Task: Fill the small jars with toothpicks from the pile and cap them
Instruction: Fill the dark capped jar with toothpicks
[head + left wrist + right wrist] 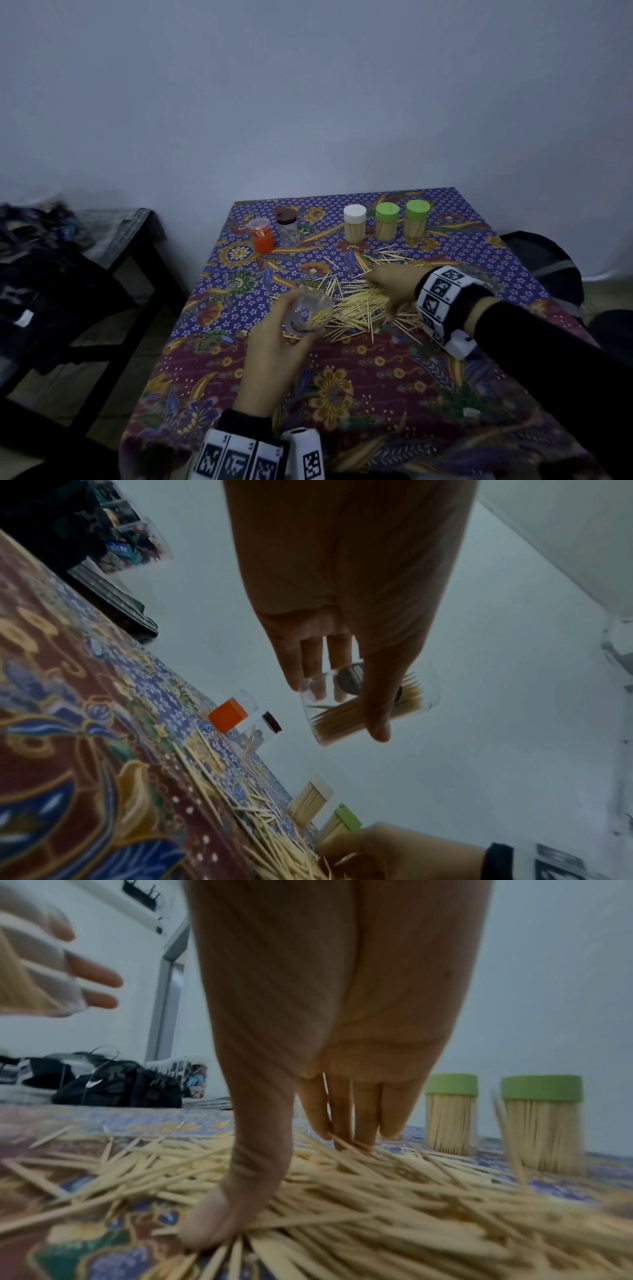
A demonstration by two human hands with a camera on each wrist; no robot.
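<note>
My left hand [301,318] grips a clear uncapped jar [310,311], tilted above the tablecloth and partly filled with toothpicks. In the left wrist view my thumb crosses the jar [407,696] and my fingers show through its wall. My right hand [380,294] rests on the loose toothpick pile [356,310] just right of the jar. In the right wrist view the straight fingers [342,1123] and spread thumb press into the pile [394,1204]. Nothing is pinched between them.
At the back of the table [342,359] stand a white-capped jar [355,222] and two green-capped jars [387,219] [416,217], full of toothpicks. An orange jar [262,234] and a brown-lidded jar [287,226] stand back left. A dark chair with clothes [51,274] is left of the table.
</note>
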